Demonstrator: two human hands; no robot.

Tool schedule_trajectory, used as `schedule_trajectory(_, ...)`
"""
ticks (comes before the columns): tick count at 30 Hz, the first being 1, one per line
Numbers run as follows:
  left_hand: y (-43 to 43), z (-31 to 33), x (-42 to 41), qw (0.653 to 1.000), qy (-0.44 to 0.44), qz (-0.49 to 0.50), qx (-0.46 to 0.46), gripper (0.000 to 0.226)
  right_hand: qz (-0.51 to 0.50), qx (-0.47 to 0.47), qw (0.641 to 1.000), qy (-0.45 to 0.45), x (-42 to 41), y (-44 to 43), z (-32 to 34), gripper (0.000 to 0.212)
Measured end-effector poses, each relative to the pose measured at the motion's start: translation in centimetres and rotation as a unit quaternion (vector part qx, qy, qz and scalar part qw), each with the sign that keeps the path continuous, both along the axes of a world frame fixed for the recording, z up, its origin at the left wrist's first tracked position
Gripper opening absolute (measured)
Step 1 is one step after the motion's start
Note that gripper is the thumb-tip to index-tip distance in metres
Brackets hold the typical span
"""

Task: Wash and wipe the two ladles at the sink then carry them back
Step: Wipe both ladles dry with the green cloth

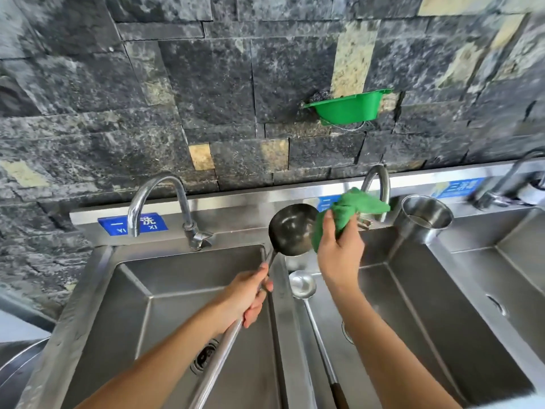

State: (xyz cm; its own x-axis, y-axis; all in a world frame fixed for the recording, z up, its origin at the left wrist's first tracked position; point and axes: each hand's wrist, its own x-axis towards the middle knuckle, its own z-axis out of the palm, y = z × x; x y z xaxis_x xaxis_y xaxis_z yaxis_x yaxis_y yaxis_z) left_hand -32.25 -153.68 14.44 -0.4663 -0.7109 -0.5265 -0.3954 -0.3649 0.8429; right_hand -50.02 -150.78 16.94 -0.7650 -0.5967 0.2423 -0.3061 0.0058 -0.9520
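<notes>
My left hand (247, 293) grips the long metal handle of a large steel ladle (290, 228), holding its bowl up above the divider between the left and middle basins. My right hand (339, 249) holds a green cloth (351, 211) bunched against the right rim of that bowl. A second, smaller ladle (302, 284) lies in the middle basin, bowl up near the divider, its handle running toward the front edge with a dark grip at the end.
A steel sink unit has a left basin (177, 290), a middle basin (413, 290) and a right basin (516, 261), each with a tap. A steel cup (424, 219) stands on the ledge. A green plastic basket (351, 107) hangs on the stone wall.
</notes>
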Motion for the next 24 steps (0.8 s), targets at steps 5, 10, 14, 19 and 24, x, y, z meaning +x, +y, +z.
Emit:
schedule_trajectory(5, 0.7, -1.9, 0.2, 0.981, 0.082, 0.002, 0.175, 0.044, 0.028, 0.146, 0.956, 0.254, 2.2, -3.3, -8.2, 0.033)
schedule_trajectory(10, -0.4, -3.8, 1.9, 0.966, 0.094, 0.004, 0.239, 0.045, 0.06, 0.26, 0.91, 0.316, 4.6, -4.2, -10.0, 0.046)
schedule_trajectory(14, -1.2, -3.8, 1.9, 0.958, 0.119, -0.005, 0.26, 0.045, 0.109, 0.287, 0.901, 0.306, 5.5, -4.7, -10.0, 0.058)
schedule_trajectory(19, -2.6, -3.7, 0.8, 0.964, 0.12, -0.051, 0.233, 0.047, 0.174, 0.328, 0.897, 0.239, 5.5, -4.3, -8.5, 0.057)
schedule_trajectory(24, -3.3, -4.4, -1.3, 0.953, 0.144, -0.053, 0.26, 0.051, 0.165, 0.255, 0.952, -0.021, 3.7, -2.5, -5.5, 0.033)
